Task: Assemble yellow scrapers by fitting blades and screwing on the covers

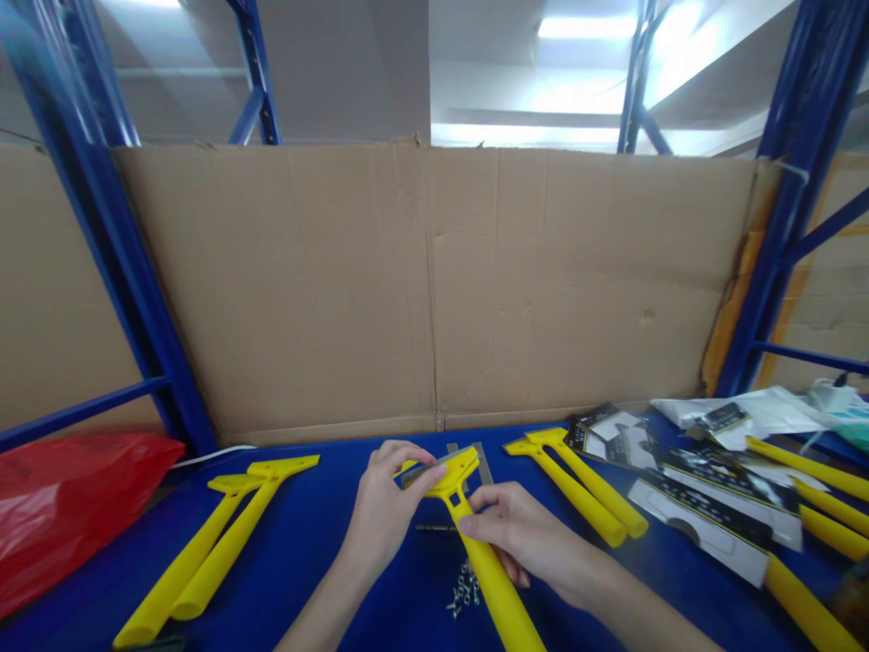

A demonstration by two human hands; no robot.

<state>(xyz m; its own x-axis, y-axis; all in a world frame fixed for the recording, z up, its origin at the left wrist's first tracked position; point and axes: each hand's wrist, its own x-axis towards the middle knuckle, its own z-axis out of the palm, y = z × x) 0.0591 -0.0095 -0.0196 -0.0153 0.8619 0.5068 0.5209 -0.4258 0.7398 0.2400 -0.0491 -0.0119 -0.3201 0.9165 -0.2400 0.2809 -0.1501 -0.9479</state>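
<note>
A yellow scraper is held over the blue table, its head pointing up and away. My right hand is wrapped round its handle just below the head. At the left end of the head, my left hand pinches a thin grey blade against it. Beneath the scraper lie several small metal screws or wing nuts and a thin dark rod. Flat metal strips lie just behind the head.
Two yellow scrapers lie at the left, near a red bag. Two more rest right of my hands. Packaged scrapers with black-and-white cards are piled at the right. A cardboard panel stands behind the blue table.
</note>
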